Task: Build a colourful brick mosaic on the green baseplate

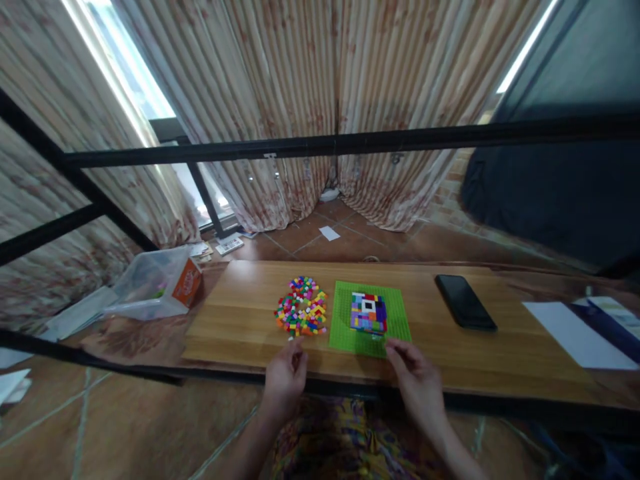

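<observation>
A block of multicoloured toy bricks (369,313), with a white and black square on its top, stands on a green baseplate (341,327). Left of the plate lies a loose heap of small coloured bricks (301,308). My left hand (286,373) is just in front of the heap, its fingers curled and pinched together; whatever they may hold is too small to name. Near the front right corner of the built block is my right hand (414,373), thumb and forefinger pinched at the plate's edge. Anything between those fingertips cannot be made out.
A black phone (465,302) lies on the wooden board (240,307) to the right. White paper (575,333) sits farther right. At the left stands a clear plastic box (150,283) with an orange label. A dark metal rail (310,145) crosses behind the board.
</observation>
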{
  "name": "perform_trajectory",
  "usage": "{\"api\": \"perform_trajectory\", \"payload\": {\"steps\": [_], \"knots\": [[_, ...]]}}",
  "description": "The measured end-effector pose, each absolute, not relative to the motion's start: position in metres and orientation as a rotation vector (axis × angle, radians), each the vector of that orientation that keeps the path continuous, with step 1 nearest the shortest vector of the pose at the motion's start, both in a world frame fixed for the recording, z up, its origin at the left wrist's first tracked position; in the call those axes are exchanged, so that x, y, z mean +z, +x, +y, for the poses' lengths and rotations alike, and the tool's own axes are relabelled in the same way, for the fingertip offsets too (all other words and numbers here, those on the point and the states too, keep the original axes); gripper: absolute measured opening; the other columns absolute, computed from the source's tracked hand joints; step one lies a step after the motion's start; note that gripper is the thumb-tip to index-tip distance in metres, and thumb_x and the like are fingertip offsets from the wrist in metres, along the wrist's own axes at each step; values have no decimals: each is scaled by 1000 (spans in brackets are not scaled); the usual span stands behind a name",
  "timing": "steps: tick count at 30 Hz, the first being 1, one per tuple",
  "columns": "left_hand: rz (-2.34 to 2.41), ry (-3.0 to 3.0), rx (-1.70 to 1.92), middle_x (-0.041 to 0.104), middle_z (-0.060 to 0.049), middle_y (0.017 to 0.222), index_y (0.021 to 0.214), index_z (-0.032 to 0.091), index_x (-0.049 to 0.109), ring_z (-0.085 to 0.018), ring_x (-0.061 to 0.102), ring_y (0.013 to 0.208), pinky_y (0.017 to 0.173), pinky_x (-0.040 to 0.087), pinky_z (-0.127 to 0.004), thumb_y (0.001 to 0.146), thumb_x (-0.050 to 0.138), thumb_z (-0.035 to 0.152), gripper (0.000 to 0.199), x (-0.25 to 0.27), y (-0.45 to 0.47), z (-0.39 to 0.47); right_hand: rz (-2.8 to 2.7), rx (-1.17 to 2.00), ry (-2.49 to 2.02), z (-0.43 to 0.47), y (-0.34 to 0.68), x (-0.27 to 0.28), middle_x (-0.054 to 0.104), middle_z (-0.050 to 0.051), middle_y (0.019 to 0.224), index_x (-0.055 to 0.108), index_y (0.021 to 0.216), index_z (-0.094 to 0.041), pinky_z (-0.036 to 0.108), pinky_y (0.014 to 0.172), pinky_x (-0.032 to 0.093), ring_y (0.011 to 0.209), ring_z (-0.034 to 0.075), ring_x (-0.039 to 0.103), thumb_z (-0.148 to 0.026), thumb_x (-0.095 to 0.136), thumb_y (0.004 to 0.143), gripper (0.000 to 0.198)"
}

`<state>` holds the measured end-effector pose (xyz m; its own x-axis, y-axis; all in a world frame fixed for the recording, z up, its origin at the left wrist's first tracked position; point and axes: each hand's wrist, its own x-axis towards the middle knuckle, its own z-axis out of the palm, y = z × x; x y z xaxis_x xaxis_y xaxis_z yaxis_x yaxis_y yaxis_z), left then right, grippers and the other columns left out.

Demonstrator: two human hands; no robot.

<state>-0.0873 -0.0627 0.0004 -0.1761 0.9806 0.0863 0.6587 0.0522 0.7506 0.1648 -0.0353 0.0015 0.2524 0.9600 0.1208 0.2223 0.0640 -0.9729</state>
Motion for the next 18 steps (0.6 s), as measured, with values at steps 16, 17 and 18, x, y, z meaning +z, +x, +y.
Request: {"api": "perform_trajectory", "payload": {"steps": [16, 17, 18], "knots": [[2255, 1630, 618, 67, -4, 98, 102, 23, 58, -18, 63, 89, 74, 43, -26, 89, 48, 21, 16, 13, -96, -42, -2269, 376, -1264, 15, 59, -1, 64, 10, 89, 66, 88, -21, 36, 80, 48, 88, 24, 60, -9, 45, 84, 24], [2256, 1629, 624, 67, -4, 97, 100, 23, 58, -18, 63, 88, 74, 43, -26, 89, 48, 21, 16, 11, -97, -41, -2292, 357, -1275, 18, 58, -2, 64, 9, 88, 65, 85, -21, 36, 80, 48, 87, 24, 60, -9, 45, 84, 23], [2255, 1624, 640, 67, -4, 96, 100, 23, 58, -18, 63, 88, 73, 43, -26, 89, 48, 21, 15, 10, -98, -41, -2308, 347, -1284, 21, 57, -3, 63, 9, 87, 65, 83, -21, 35, 80, 48, 86, 23, 59, -9, 45, 85, 23]]}}
